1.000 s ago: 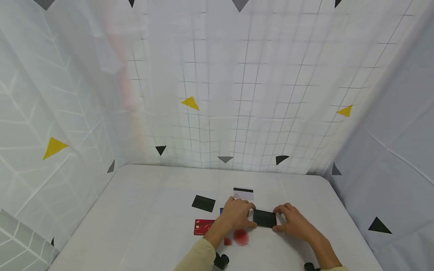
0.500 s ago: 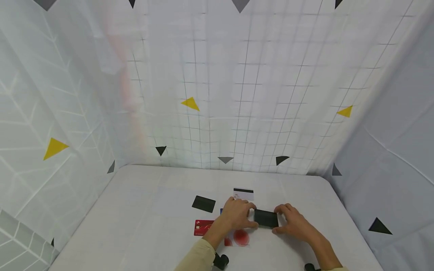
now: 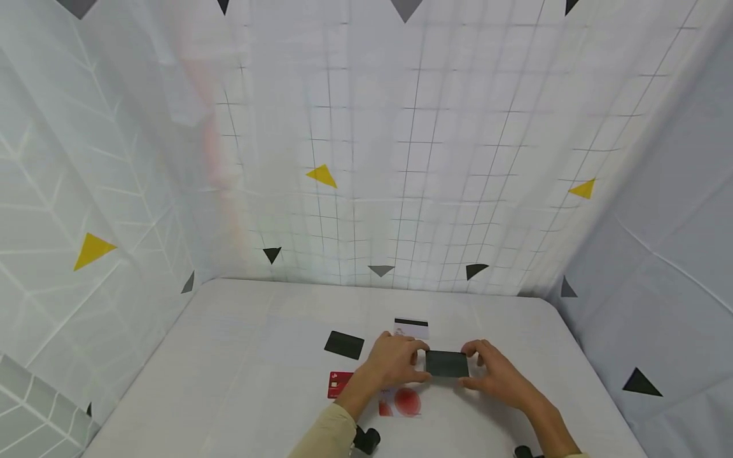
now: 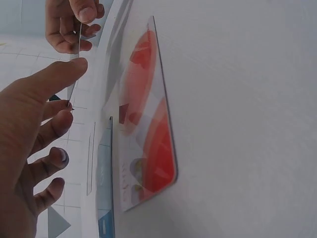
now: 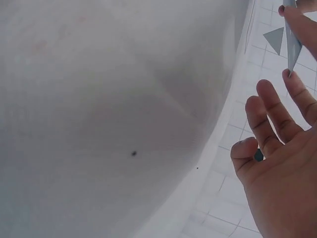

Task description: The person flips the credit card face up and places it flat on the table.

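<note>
Both hands hold a black card (image 3: 446, 364) between them, over the right half of the white table. My left hand (image 3: 392, 361) pinches its left edge between thumb and forefinger; the other fingers are bent and free, as the left wrist view shows. At the opposite edge, my right hand (image 3: 497, 375) pinches it the same way. Both wrist views show the card (image 5: 293, 47) nearly edge-on, above the tabletop. Beneath the left hand lies a clear-and-red card (image 3: 403, 402). A blue-edged card (image 4: 105, 183) shows beyond it in the left wrist view, covered by the hand from the head.
On the table (image 3: 240, 356), a second black card (image 3: 344, 345) lies to the left. Below it is a red bank card (image 3: 339, 384), partly behind the left forearm. A white card with a dark stripe (image 3: 411, 327) lies farther back. White patterned curtains (image 3: 366, 159) enclose the table.
The black card has risen slightly off its earlier position and its face now tips more toward the head camera. Both hands shifted a little away from me with it. The other cards stay put.
</note>
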Motion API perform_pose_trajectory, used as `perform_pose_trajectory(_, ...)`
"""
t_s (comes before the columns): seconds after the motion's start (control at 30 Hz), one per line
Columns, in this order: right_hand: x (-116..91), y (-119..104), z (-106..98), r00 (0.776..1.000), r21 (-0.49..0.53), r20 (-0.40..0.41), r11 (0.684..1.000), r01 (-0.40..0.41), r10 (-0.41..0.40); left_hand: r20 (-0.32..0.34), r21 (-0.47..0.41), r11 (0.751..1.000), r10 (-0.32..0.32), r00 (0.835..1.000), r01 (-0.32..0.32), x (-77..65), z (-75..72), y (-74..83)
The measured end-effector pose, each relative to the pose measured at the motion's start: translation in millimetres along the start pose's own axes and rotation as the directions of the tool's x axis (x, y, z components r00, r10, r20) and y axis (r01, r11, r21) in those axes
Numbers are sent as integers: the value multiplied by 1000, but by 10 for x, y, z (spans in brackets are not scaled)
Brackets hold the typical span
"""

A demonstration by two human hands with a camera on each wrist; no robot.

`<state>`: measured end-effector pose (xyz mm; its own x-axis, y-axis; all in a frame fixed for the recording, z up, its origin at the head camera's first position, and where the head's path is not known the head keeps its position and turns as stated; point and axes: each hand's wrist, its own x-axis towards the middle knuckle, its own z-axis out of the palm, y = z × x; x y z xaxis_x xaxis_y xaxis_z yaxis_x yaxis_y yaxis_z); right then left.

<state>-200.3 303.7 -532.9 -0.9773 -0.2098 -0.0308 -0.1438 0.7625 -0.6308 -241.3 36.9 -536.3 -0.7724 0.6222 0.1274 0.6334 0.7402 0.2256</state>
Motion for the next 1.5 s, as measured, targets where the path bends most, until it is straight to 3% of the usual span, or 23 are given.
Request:
perform_pose_trajectory(0.37, -21, -50, 11, 993, 80, -34, 990, 119, -117, 1, 14, 1000, 13, 1000, -13, -23, 25, -36)
perform_pose_trajectory(0.7, 58, -227, 51, 993, 154, -9, 981, 118, -118, 14, 10, 1000, 26, 1000, -26, -27, 39, -24)
perform_pose_trajectory(1.07, 93, -327, 112, 959, 275, 26, 925, 264, -281, -7, 9, 999, 36, 999, -36, -25, 75, -19)
perform_pose_trajectory(1.3, 101, -360, 121, 959, 333, 37, 908, 253, -281, 5, -2, 1000, 31, 1000, -31, -10, 108, -45)
perform_pose_trajectory(1.5, 101, -380, 133, 967, 292, 26, 927, 234, -253, 3, -15, 1000, 24, 1000, -24, -9, 81, -48)
